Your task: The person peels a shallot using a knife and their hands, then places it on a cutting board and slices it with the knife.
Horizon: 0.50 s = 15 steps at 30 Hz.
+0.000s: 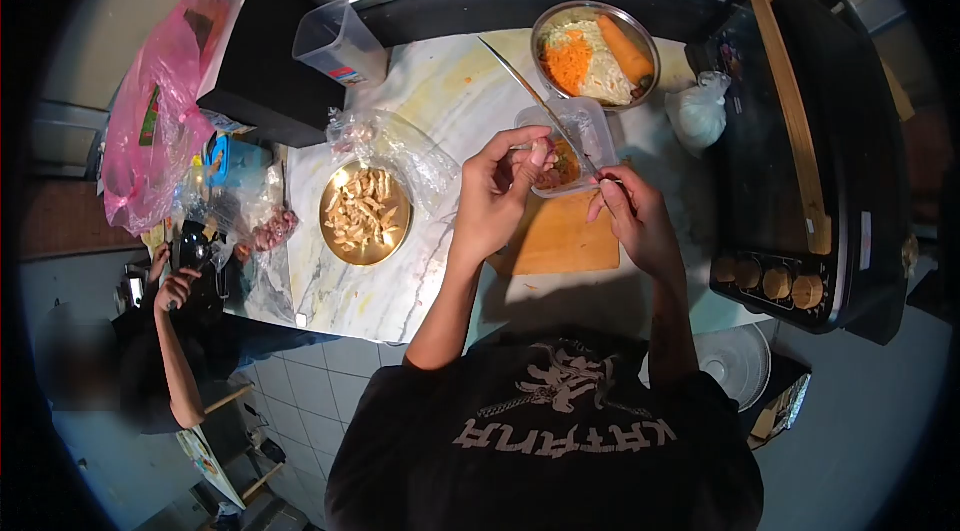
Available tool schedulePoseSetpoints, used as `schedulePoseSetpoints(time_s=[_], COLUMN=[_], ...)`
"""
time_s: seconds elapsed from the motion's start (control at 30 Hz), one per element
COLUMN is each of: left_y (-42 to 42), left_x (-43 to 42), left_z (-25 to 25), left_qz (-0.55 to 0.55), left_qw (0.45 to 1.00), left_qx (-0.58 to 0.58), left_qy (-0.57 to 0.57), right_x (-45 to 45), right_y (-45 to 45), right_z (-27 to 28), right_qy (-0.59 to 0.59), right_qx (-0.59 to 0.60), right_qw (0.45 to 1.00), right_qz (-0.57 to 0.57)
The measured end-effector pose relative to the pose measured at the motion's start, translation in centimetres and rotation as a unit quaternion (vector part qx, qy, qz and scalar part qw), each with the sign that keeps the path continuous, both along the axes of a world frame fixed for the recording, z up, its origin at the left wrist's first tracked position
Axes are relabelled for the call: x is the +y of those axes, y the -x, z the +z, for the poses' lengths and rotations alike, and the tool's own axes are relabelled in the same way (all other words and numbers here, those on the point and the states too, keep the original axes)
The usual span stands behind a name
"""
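Observation:
My left hand (510, 171) pinches a small reddish piece (543, 149) above a clear plastic container (597, 136). In my right hand (632, 211) is the handle end of a long thin knife (525, 86), whose blade points up and left over the container. Orange and reddish food (567, 169) lies inside the container. Just below it, a wooden cutting board (560, 236) rests on the marble-patterned table. Behind stands a steel bowl (648, 36) with grated carrot, pale shreds and a whole carrot piece.
Left are a golden plate (402, 241) of pale strips, a plastic bag (420, 156) and an empty clear tub (345, 46). At right, a tied white bag (698, 113) sits beside a black oven (775, 131). Another person's hand (177, 289) shows at far left.

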<state>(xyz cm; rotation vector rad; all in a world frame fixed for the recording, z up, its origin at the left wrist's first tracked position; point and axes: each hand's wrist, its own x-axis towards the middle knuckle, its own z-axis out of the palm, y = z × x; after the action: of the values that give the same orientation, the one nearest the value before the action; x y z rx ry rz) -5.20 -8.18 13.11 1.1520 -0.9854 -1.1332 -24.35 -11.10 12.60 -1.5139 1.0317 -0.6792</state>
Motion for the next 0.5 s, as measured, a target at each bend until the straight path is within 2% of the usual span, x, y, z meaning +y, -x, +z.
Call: schedulePoseSetpoints(time_s=[0.17,0.27,0.5], left_y=[0.3,0.0,0.8], left_x=[0.2,0.5,2.1], left_z=[0.3,0.3,0.7], left_qz=[0.011,0.020,0.009], left_qw=[1.000,0.998,0.997], left_qx=[-0.005,0.017,0.072], left_qy=[0.024,0.050,0.011], right_x=[0.8,0.8,2.0], right_y=[1.1,2.0,2.5], right_z=[0.3,0.1,2.3], right_qy=[-0.061,-0.044,-0.036], right_qx=[-0.075,-0.126,-0.107], right_qw=[0.994,0.989,0.993], right_qz=[-0.042,-0.059,-0.046])
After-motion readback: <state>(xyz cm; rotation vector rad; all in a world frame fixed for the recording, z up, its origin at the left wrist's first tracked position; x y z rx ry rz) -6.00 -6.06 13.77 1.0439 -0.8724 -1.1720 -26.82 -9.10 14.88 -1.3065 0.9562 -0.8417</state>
